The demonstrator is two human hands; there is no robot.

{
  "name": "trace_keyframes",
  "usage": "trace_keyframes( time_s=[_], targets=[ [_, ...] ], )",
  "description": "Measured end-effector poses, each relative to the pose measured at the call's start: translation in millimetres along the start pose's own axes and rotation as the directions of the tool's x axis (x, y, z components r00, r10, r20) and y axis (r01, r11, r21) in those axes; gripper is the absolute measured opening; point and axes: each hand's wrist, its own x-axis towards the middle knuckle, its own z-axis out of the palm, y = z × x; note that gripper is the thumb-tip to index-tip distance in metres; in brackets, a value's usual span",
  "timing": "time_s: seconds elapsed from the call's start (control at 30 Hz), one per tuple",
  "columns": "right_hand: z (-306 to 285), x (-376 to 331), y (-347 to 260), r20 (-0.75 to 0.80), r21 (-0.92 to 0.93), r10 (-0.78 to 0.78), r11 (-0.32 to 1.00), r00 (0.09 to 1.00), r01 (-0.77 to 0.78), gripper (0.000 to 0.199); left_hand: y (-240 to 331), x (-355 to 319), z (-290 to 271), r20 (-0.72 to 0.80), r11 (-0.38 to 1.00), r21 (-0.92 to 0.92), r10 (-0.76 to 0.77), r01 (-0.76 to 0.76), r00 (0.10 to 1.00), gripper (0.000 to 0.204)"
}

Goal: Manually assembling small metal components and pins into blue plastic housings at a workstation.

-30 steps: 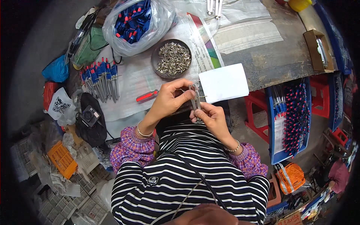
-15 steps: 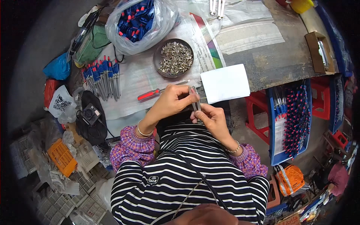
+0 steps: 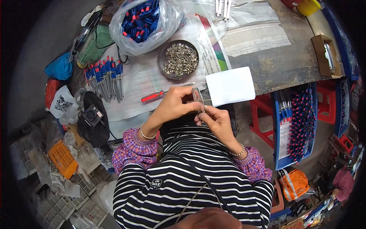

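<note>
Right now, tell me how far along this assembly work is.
Done: a row of finished red-and-blue tools lies on the table, with many more in the blue tray. In hand: the left hand and right hand both grip one thin metal piece. Left: a bag of blue handles and a dish of small metal parts.

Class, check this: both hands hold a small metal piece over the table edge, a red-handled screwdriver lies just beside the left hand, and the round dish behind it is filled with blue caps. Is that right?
One detail is wrong. The round dish holds small silvery metal parts, not blue caps, as the head view shows. The rest stands: the left hand and right hand hold the small metal piece, and the red-handled screwdriver lies beside the left hand.
</note>
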Motion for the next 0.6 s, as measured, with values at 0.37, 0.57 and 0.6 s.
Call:
trace_keyframes(
  time_s=[0.37,0.57,0.6],
  targets=[
    [-0.1,2.9,0.9,0.04,-0.009,0.023,1.0,0.999,-0.022,0.016,2.7,1.6,-8.0,0.021,0.989,-0.118,-0.086,0.088,0.996,0.017],
    [0.5,2.1,-6.0,0.026,-0.007,0.068,0.998,0.997,-0.068,0.013,0.8,-0.2,-9.1,0.032,1.0,-0.025,-0.001,0.002,0.999,0.017],
    [-1.0,1.8,-6.9,0.043,-0.002,0.077,0.997,0.996,-0.077,0.015,5.1,0.2,-10.0,0.027,0.999,-0.016,0.031,-0.03,0.999,0.016]
  ],
)
